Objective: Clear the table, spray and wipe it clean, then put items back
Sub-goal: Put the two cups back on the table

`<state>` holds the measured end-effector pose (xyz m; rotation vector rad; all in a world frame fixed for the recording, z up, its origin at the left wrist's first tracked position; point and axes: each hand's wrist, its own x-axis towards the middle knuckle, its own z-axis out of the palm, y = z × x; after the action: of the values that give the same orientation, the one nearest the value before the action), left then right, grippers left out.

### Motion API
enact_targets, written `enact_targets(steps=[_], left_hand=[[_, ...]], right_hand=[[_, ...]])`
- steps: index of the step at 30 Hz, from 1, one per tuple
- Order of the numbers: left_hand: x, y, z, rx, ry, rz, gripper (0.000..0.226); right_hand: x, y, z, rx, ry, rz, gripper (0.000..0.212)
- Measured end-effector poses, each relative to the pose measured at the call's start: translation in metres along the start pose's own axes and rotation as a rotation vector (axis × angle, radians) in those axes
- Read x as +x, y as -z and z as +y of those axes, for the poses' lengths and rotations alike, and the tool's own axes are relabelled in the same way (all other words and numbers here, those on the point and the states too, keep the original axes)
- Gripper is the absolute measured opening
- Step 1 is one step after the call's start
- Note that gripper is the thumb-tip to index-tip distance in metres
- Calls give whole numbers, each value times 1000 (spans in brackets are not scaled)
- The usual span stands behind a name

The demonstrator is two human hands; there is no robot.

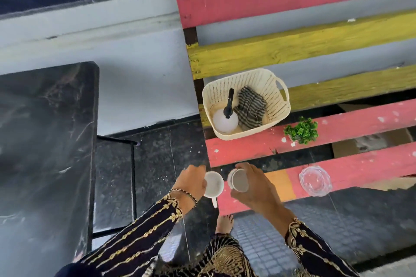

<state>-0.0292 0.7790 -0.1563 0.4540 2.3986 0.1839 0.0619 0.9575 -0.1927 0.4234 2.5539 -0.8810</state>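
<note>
My left hand (pixel 191 181) grips a white cup (pixel 213 183) by its rim, above the floor beside the painted pallet bench (pixel 337 126). A second white cup (pixel 238 180) is held in my right hand (pixel 254 184), fingers curled round it, over the bench's near left corner. On the bench stands a cream basket (pixel 279 108) holding a white spray bottle (pixel 225 120) with a black nozzle and a striped cloth (pixel 251 107). The dark marble table (pixel 45 141) fills the left side.
A small green plant (pixel 301 130) sits on a red slat right of the basket. A clear glass dish (pixel 315 181) lies on the nearest red slat. The black table frame (pixel 134 175) stands on the dark floor between table and bench. My bare foot (pixel 225 224) shows below.
</note>
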Motion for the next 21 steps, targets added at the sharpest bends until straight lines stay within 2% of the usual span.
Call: enact_targets(steps=[6, 12, 17, 21], left_hand=[[-81, 84, -68, -161, 117, 227, 24], [-163, 135, -159, -265, 218, 431, 24], [-224, 143, -270, -331, 324, 541, 21], [-274, 133, -387, -362, 393, 570, 21]], right_hand=[[-18, 25, -109, 16, 170, 69, 73], [-38, 14, -237, -30, 374, 85, 76], [-56, -40, -348, -62, 473, 58, 69], [-71, -115, -439, -69, 481, 21, 67]])
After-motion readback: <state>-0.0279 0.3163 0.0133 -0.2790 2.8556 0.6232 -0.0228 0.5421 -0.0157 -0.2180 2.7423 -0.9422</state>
